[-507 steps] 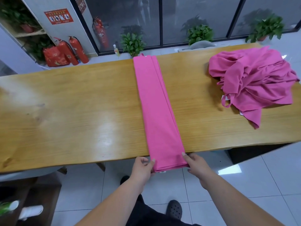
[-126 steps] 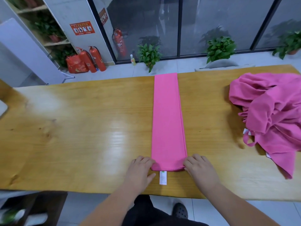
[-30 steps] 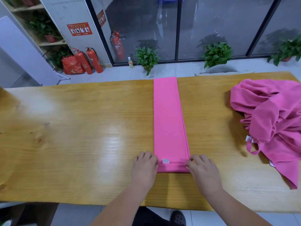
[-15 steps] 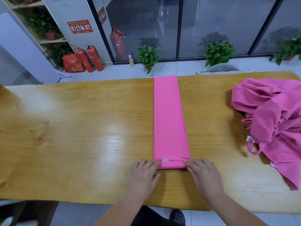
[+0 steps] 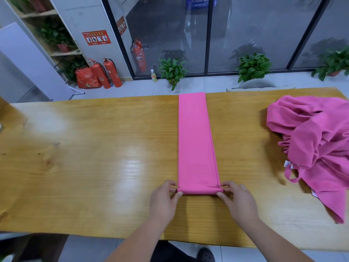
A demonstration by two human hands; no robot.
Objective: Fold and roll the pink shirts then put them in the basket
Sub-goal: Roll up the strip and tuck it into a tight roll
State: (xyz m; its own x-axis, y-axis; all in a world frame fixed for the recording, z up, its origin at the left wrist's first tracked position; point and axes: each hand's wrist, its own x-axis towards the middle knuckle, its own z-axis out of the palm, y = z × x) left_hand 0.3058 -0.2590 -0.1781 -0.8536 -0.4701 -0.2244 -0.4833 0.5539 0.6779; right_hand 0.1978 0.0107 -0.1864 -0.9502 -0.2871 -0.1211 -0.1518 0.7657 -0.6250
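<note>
long folded pink cotton shirt strip (image 5: 195,140) lying mid wooden table (image 5: 94,167), near end rolled | left hand (image 5: 163,202) pinching roll's left end | right hand (image 5: 237,202) pinching right end | crumpled pink shirts pile (image 5: 317,148) sitting right

Bare forearms (image 5: 132,242), black trousers (image 5: 168,252), black clog (image 5: 206,255)

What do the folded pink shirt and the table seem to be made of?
Folded shirt: likely a soft knit fabric, perhaps cotton. It looks matte, with no shine, and its near end curls into a small roll. Table: looks like wood with a glossy varnish. Grain lines, knots and bright light reflections show on it.
</note>
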